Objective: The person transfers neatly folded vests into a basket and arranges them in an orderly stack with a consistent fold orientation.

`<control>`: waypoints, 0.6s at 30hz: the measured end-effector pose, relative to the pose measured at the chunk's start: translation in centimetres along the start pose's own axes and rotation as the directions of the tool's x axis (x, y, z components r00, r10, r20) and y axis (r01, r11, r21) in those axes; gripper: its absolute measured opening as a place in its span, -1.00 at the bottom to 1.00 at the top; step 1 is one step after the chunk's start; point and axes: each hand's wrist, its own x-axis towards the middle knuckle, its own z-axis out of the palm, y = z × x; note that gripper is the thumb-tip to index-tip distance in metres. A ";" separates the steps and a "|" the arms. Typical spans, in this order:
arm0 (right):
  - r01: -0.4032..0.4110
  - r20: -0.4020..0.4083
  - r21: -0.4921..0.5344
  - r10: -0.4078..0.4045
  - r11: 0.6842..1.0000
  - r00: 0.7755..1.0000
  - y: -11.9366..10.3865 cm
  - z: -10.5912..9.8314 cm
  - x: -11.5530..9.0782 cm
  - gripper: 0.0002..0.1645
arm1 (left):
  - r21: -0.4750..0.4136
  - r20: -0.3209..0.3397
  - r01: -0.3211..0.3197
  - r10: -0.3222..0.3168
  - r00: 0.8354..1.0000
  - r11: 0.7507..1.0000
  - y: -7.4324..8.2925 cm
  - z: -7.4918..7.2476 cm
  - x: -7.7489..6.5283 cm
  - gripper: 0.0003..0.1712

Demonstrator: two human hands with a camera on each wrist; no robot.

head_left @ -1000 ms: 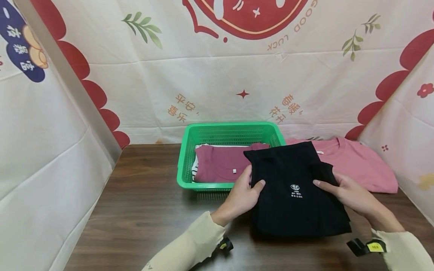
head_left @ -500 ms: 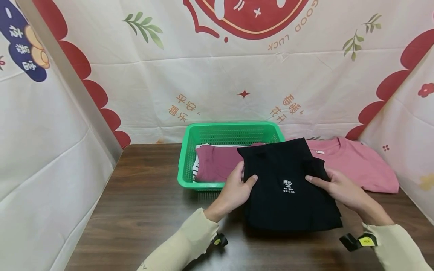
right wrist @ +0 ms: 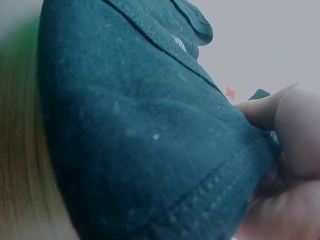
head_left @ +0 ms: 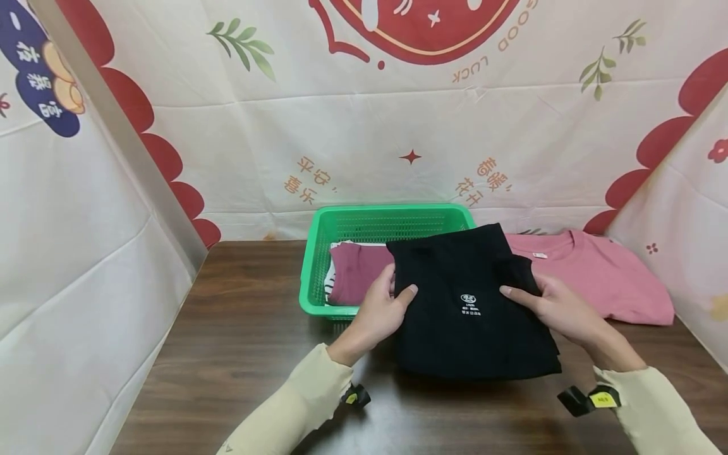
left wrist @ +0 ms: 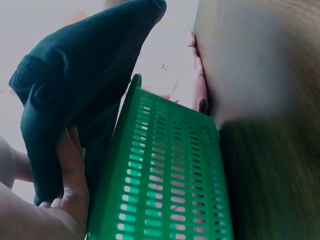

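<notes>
A folded black T-shirt (head_left: 455, 341) with a small white print hangs above the table, held by both hands. My left hand (head_left: 378, 309) pinches its left edge, thumb on top and fingers underneath. On the opposite edge my right hand (head_left: 563, 309) grips the cloth the same way. The shirt's far part overlaps the front right of a green plastic basket (head_left: 315, 272) in the head view. Inside the basket lies a folded mauve garment (head_left: 355, 272) over a striped white one (head_left: 330, 278). The left wrist view shows the shirt (left wrist: 80, 75) beside the basket wall (left wrist: 165, 175).
A pink T-shirt (head_left: 620, 278) lies at the table's back right, partly behind the black one. The brown wooden table (head_left: 227, 354) is bordered at back and sides by printed white cloth (head_left: 364, 139).
Both hands have carried the black T-shirt leftward and slightly away, so it now covers more of the basket's right part. The grip has stayed the same.
</notes>
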 end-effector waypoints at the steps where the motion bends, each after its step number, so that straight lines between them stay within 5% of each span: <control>1: 0.001 -0.001 0.001 -0.001 1.000 1.000 -0.2 0.1 0.1 -0.35 | 0.001 -0.002 0.001 -0.001 1.000 1.000 0.0 -0.2 0.0 -0.58; 11: 0.021 0.024 0.027 -0.022 0.999 0.999 -1.8 1.0 1.1 -0.37 | 0.046 -0.016 0.047 -0.046 0.999 0.998 0.1 -2.3 0.2 -0.39; 18: 0.015 0.011 0.030 -0.015 0.999 1.000 -2.4 2.0 2.0 -0.39 | 0.105 -0.012 0.029 -0.028 1.000 0.994 -0.4 -4.2 0.4 -0.45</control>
